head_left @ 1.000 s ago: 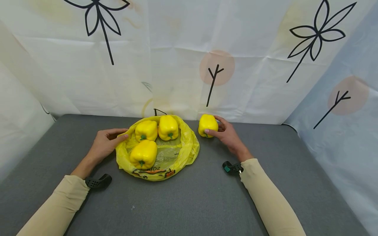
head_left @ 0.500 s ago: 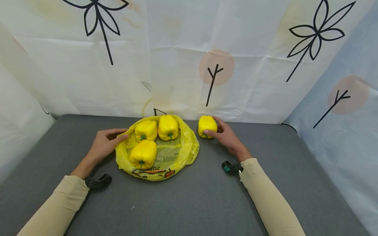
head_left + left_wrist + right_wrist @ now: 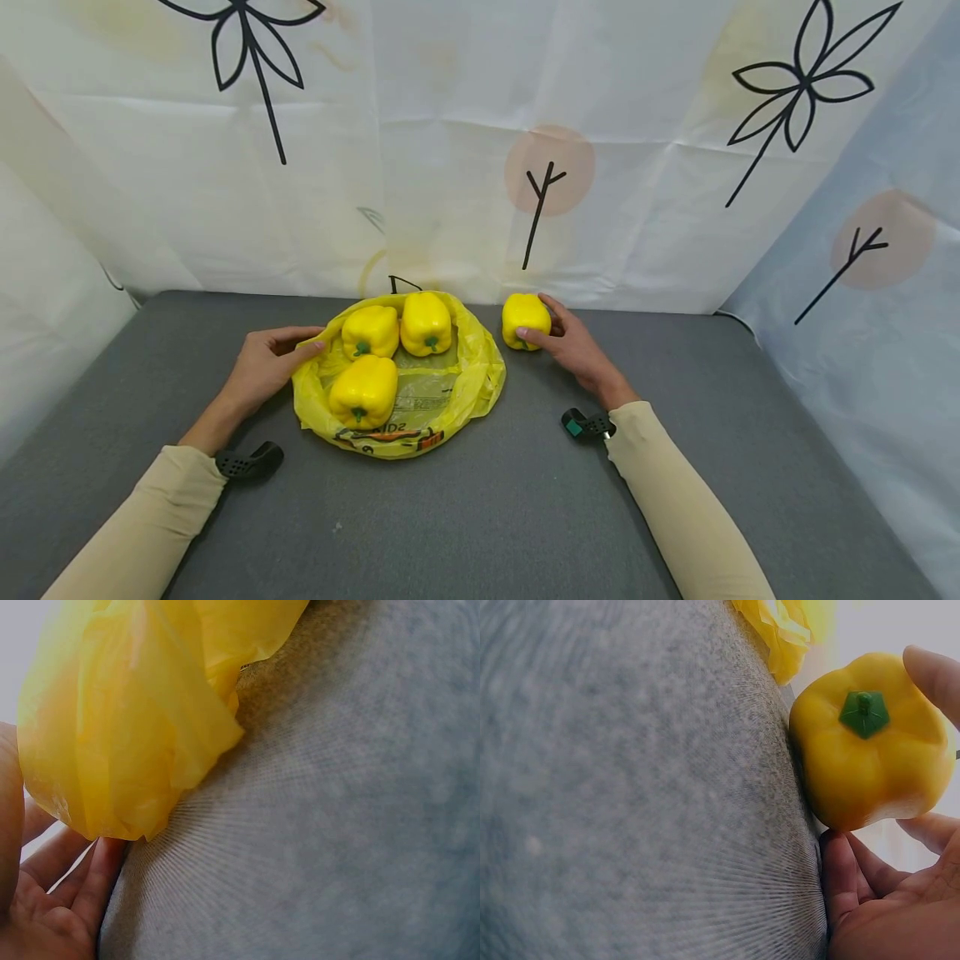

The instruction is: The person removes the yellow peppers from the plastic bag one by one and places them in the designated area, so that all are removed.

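Note:
A yellow plastic bag (image 3: 480,367) lies spread open on the grey table, its rim rolled out. Inside it sit three yellow bell peppers (image 3: 364,392) with green stems. My left hand (image 3: 266,367) pinches the bag's left rim between thumb and fingers; in the left wrist view the yellow film (image 3: 127,727) hangs in front of the fingers. To the right of the bag, my right hand (image 3: 573,346) grips another yellow bell pepper (image 3: 525,321), thumb on the near side and fingers behind. Its green stem faces the right wrist camera, and the pepper (image 3: 870,765) is right at the tabletop.
The grey tabletop (image 3: 450,525) stretches toward the front. Close behind the bag and pepper rises a white cloth backdrop (image 3: 450,192) with plant drawings, and more cloth (image 3: 885,350) stands at the right side.
The right hand and its pepper have come down slightly and shifted a little left. The left hand keeps its hold on the bag's rim, and the bag stays in place.

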Demonstrator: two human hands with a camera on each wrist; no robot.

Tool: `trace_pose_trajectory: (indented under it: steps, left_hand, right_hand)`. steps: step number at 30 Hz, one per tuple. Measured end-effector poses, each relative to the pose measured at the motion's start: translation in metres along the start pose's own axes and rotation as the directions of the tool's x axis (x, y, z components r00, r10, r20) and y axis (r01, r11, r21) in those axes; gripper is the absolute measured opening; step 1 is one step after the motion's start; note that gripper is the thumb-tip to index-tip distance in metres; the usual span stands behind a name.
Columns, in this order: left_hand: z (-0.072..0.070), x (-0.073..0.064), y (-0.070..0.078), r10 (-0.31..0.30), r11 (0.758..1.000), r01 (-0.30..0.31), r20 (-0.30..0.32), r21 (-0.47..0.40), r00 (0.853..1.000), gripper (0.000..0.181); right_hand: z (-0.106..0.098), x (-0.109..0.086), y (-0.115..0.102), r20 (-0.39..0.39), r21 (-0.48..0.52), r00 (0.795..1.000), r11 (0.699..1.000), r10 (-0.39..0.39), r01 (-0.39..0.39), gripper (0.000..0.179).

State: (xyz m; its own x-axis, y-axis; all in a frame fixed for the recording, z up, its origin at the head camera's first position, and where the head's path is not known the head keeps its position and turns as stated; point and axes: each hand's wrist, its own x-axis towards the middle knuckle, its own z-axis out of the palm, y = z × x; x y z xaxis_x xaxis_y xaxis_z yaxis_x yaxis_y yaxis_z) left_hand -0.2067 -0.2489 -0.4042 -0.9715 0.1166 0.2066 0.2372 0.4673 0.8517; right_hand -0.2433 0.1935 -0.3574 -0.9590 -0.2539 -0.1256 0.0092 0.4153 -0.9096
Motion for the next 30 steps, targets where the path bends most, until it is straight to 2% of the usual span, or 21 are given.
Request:
trace_pose_trajectory:
  steps: [5,14,30]
  left_hand:
    - [-0.001,0.0,0.001,0.0,1.0,0.0,-0.001,0.002,1.0,0.045]
    - [-0.001,-0.001,0.001,0.003,1.0,-0.003,-0.002,0.006,1.0,0.045]
    - [0.0,0.0,0.0,0.014,1.0,-0.014,-0.004,0.017,1.0,0.044]
  right_hand:
    - [0.002,-0.007,-0.011,0.002,-0.009,1.0,1.0,-0.007,0.007,0.08]
    - [-0.002,0.015,0.022,-0.022,0.039,1.0,0.999,-0.018,0.019,0.085]
    - [-0.009,0.009,0.02,-0.06,0.078,0.997,0.996,-0.043,0.048,0.084]
